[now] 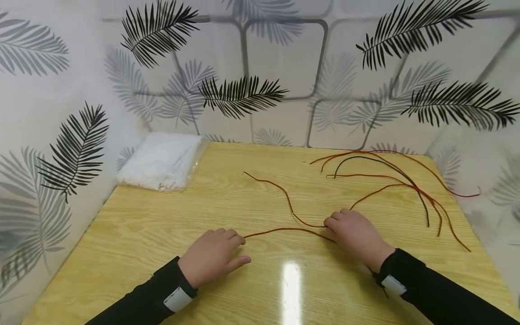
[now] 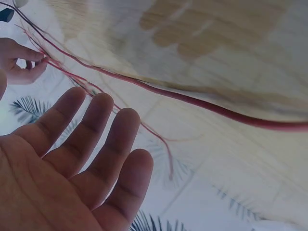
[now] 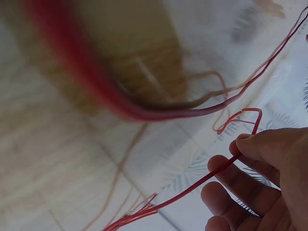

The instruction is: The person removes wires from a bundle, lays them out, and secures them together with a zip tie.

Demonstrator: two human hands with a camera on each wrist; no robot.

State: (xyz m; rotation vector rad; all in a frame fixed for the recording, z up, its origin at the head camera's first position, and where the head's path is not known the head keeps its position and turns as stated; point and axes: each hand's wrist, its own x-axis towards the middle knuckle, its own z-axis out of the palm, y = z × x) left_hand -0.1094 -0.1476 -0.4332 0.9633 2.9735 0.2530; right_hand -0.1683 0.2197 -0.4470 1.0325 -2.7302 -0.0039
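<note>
My right hand [image 1: 357, 237] pinches a thin red wire [image 1: 284, 192] between thumb and fingers; in the right wrist view the wire [image 3: 197, 185] crosses those fingertips. One end of it runs left and away over the table, and the other side bends off to the right. A second red wire [image 1: 284, 229] lies nearer to me, stretching from beside the left hand to under the right hand. My left hand [image 1: 215, 255] hovers at or just above the table, fingers loosely straight, palm [image 2: 38, 183] showing with nothing gripped. Whether its fingertips touch that wire is unclear.
Several more red wires [image 1: 426, 169] and a black wire [image 1: 422, 207] lie curved at the right back of the wooden table [image 1: 162, 216]. A clear plastic bag of white material [image 1: 162, 158] sits at the back left. Leaf-patterned walls [image 1: 280, 122] border the table.
</note>
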